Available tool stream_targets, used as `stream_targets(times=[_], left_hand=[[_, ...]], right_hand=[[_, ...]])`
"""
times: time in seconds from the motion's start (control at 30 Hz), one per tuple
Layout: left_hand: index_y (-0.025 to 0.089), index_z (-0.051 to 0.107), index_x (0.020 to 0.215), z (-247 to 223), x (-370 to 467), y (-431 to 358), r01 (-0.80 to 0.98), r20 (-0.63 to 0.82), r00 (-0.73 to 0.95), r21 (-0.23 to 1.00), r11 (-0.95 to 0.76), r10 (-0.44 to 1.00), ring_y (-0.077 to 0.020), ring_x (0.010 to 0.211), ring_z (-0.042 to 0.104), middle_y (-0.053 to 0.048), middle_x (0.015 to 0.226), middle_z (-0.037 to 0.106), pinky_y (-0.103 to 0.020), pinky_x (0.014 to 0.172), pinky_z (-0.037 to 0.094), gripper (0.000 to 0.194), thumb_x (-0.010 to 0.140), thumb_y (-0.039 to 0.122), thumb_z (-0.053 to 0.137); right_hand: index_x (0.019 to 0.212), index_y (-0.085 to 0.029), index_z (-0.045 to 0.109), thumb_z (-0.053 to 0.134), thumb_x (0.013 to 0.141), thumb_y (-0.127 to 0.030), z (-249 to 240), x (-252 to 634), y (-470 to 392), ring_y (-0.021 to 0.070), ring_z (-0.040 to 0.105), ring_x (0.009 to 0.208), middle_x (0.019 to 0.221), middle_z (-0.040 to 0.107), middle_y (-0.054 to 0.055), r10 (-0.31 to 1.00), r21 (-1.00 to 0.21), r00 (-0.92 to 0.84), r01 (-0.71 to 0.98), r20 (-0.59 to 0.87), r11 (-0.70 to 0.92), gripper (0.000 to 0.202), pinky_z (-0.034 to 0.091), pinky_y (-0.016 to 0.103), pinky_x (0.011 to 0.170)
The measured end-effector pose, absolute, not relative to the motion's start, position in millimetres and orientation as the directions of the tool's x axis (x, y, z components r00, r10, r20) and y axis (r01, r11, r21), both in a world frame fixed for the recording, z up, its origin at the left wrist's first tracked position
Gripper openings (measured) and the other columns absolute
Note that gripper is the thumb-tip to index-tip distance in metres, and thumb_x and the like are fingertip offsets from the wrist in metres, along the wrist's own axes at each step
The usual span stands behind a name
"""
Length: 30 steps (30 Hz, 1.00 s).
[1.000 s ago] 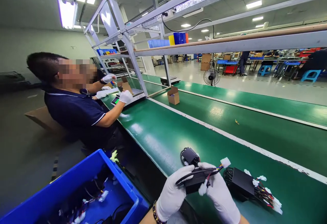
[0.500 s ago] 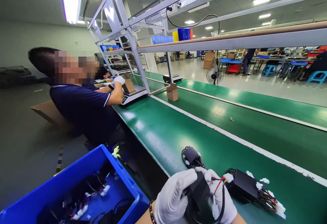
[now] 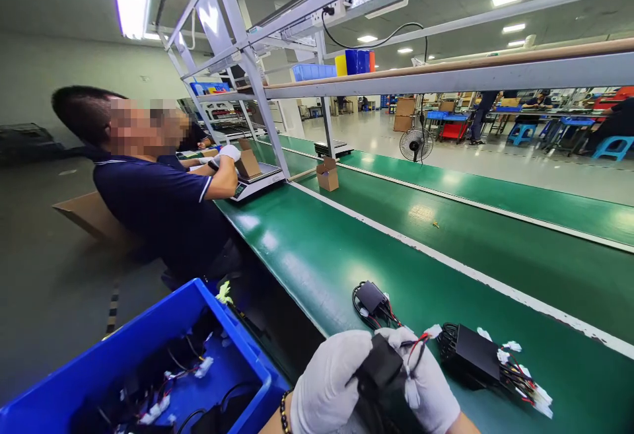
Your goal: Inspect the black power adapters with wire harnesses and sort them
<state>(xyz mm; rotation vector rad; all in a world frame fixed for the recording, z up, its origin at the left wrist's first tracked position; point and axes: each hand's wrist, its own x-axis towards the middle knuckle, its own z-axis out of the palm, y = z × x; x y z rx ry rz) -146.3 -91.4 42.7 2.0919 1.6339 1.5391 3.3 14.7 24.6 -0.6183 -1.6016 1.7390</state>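
My left hand, in a white glove, grips the left side of a black box with wires. On the other side my gloved right hand holds the same box and its leads; red and black wires with a white connector stick out above the fingers. The box's lower part and its cable are dark and partly hidden by the hands. Just beyond them on the green bench lies a smaller black wired box. To the right rests a larger black box with bundled cables and several white connectors.
A blue bin with wired parts stands at lower left. A co-worker handles a carton on a scale. An open small carton and a yellow bit lie on the middle green strip. A shelf crosses above.
The held box has tilted between my hands, and its wires and connector have shifted. The small carton and yellow bit have moved slightly left and away along the middle strip.
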Motion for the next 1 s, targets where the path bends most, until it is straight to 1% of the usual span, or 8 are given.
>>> stream_targets(times=[0.07, 0.13, 0.23, 0.37, 0.53, 0.63, 0.73, 1.0], left_hand=[[0.024, 0.064, 0.114, 34.2, -148.6, -90.8, 0.486, 0.484, -0.294, 0.818, -0.307, 0.824, -0.0218, 0.088, 0.069, -0.006, 0.101, 0.072, -0.033, 0.079, 0.057, 0.046, 0.071, 0.007, 0.064], [0.021, 0.068, 0.100, 28.1, -146.7, -87.3, 0.073, 0.171, -0.424, 0.985, -0.155, 0.890, -0.0187, 0.075, 0.067, -0.003, 0.087, 0.072, -0.028, 0.067, 0.056, 0.031, 0.070, 0.016, 0.070], [0.019, 0.069, 0.098, 22.2, -136.4, -79.9, -0.409, -0.083, -0.323, 0.911, -0.059, 0.943, -0.0164, 0.070, 0.064, -0.004, 0.088, 0.072, -0.025, 0.057, 0.053, 0.031, 0.070, 0.030, 0.076], [0.019, 0.069, 0.103, 15.8, -121.7, -75.0, -0.643, -0.153, -0.203, 0.765, -0.014, 0.967, -0.0161, 0.073, 0.067, -0.006, 0.095, 0.072, -0.023, 0.056, 0.053, 0.038, 0.070, 0.034, 0.080], [0.018, 0.068, 0.098, 17.8, -120.1, -82.7, -0.668, -0.185, -0.200, 0.744, 0.004, 0.962, -0.0166, 0.071, 0.066, -0.006, 0.089, 0.071, -0.024, 0.057, 0.052, 0.037, 0.070, 0.039, 0.081], [0.019, 0.069, 0.090, 22.7, -126.3, -92.6, -0.533, -0.135, -0.267, 0.845, -0.030, 0.954, -0.0159, 0.066, 0.064, -0.003, 0.077, 0.070, -0.026, 0.062, 0.052, 0.037, 0.062, 0.034, 0.086], [0.022, 0.071, 0.096, 23.5, -131.9, -102.0, -0.411, -0.148, -0.297, 0.911, 0.014, 0.943, -0.0147, 0.063, 0.062, -0.003, 0.088, 0.073, -0.028, 0.064, 0.052, 0.043, 0.057, 0.031, 0.089], [0.024, 0.075, 0.091, 20.7, -125.1, -99.4, -0.317, -0.090, -0.456, 0.946, -0.068, 0.885, -0.0220, 0.070, 0.068, -0.004, 0.095, 0.075, -0.033, 0.068, 0.056, 0.044, 0.053, 0.040, 0.090]], right_hand=[[0.089, -0.022, 0.065, 0.064, 0.075, -0.037, 32.9, 12.3, 16.3, 0.0192, 0.060, 0.071, 0.091, 0.066, 0.005, 0.708, -0.959, -0.706, -0.207, 0.010, -0.192, 0.020, 0.050, 0.031, 0.058], [0.099, -0.020, 0.066, 0.072, 0.070, -0.032, 40.7, 20.8, 18.4, 0.0165, 0.057, 0.068, 0.091, 0.066, 0.004, 0.676, -0.935, -0.733, -0.185, -0.075, -0.304, 0.032, 0.046, 0.027, 0.057], [0.109, -0.018, 0.065, 0.075, 0.070, -0.031, 47.2, 28.2, 20.6, 0.0157, 0.057, 0.069, 0.099, 0.067, 0.006, 0.698, -0.944, -0.707, -0.140, -0.116, -0.298, 0.043, 0.045, 0.027, 0.059], [0.109, -0.018, 0.065, 0.077, 0.069, -0.037, 47.6, 31.4, 23.5, 0.0236, 0.063, 0.091, 0.110, 0.068, 0.009, 0.723, -0.955, -0.684, -0.135, -0.102, -0.263, 0.045, 0.050, 0.032, 0.072], [0.071, -0.020, 0.062, 0.070, 0.077, -0.051, 55.9, 39.9, 30.1, 0.0200, 0.061, 0.072, 0.072, 0.065, 0.001, 0.807, -0.995, -0.585, 0.004, -0.086, -0.104, 0.033, 0.050, 0.031, 0.068], [0.088, -0.020, 0.058, 0.061, 0.084, -0.058, 63.1, 45.9, 33.7, 0.0160, 0.059, 0.059, 0.074, 0.064, 0.000, 0.841, -0.960, -0.534, -0.177, -0.090, -0.216, 0.038, 0.049, 0.029, 0.058], [0.111, -0.018, 0.055, 0.061, 0.085, -0.057, 64.2, 49.2, 36.1, 0.0129, 0.056, 0.050, 0.078, 0.065, 0.001, 0.816, -0.907, -0.569, -0.285, -0.100, -0.310, 0.048, 0.046, 0.026, 0.048], [0.093, -0.020, 0.063, 0.070, 0.076, -0.058, 56.8, 51.0, 38.1, 0.0098, 0.050, 0.047, 0.079, 0.065, 0.002, 0.865, -0.882, -0.493, -0.360, -0.098, -0.305, 0.043, 0.041, 0.023, 0.041]])
